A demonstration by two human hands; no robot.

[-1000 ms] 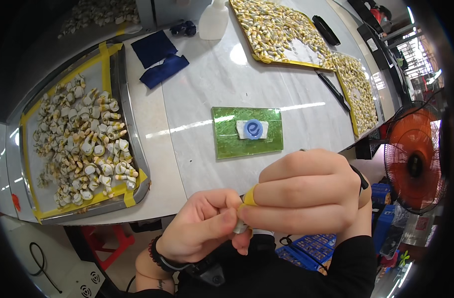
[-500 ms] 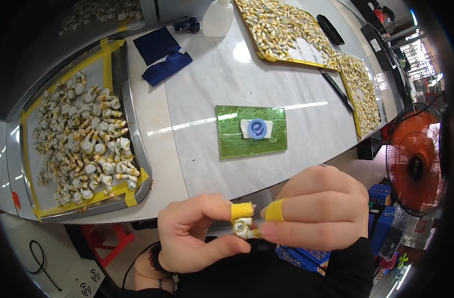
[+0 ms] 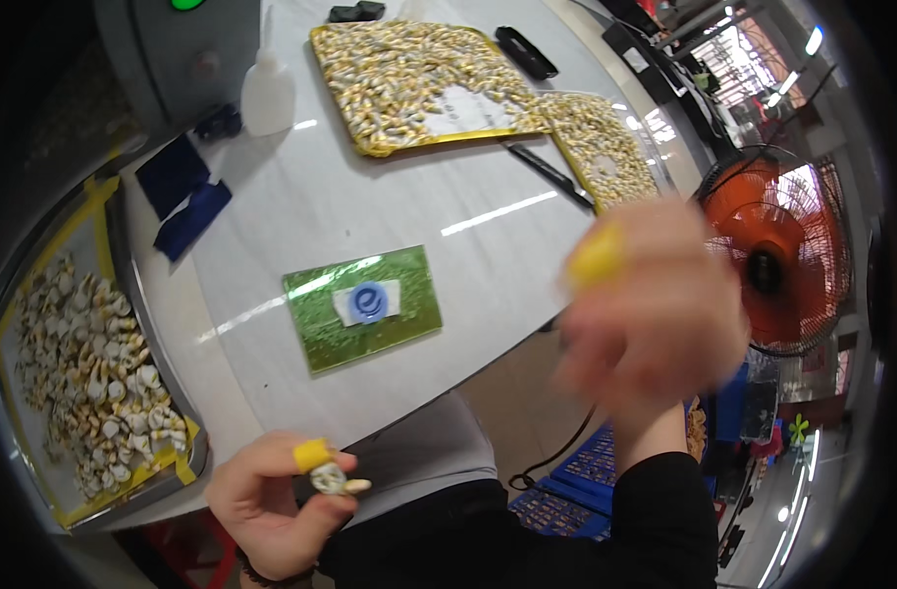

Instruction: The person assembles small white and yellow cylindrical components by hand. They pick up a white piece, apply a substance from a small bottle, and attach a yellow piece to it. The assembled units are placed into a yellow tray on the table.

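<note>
My left hand (image 3: 272,506) is low at the bottom of the view, below the table's near edge. It pinches a small white and cream part (image 3: 333,479) between thumb and fingers; a yellow finger cot covers one fingertip. My right hand (image 3: 655,314) is raised at the right and blurred by motion. It wears a yellow finger cot on a fingertip; whether it holds anything is unclear. A green mat (image 3: 362,306) with a white patch and a blue ring lies on the white table (image 3: 301,211) in front of me.
A metal tray (image 3: 80,363) with yellow tape edging holds several small white parts at the left. Two yellow trays (image 3: 424,83) of similar parts lie at the far side. A white squeeze bottle (image 3: 269,93), blue cloths (image 3: 184,201) and an orange fan (image 3: 782,260) are nearby.
My hands were together working on the small part. Now the right hand has swung up and to the right, and the left hand alone keeps the part, lower and to the left.
</note>
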